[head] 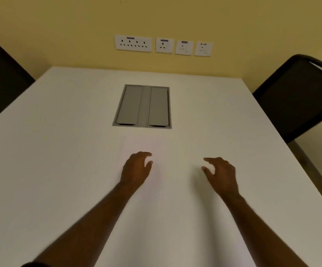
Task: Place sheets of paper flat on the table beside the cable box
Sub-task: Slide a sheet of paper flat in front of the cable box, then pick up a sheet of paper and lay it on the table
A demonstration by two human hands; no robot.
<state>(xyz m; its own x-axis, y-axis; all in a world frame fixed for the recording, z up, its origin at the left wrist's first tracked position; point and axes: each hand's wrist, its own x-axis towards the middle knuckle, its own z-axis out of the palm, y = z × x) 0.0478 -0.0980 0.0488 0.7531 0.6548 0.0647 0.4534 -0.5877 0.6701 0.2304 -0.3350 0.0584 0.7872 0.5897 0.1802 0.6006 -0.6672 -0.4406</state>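
Note:
A grey cable box (142,106) with two shut lids is set into the white table (50,151) at its middle. Just in front of it a white sheet of paper (137,145) lies flat, its edges faint against the tabletop. My left hand (137,169) rests on the sheet's near part with fingers curled down. My right hand (220,175) hovers to the right over the table, fingers apart and bent, holding nothing. How far the paper reaches toward my right hand is too faint to tell.
Black chairs stand at the table's left (0,79) and right (300,97) sides. A row of wall sockets (164,45) sits on the yellow wall behind the table's far edge.

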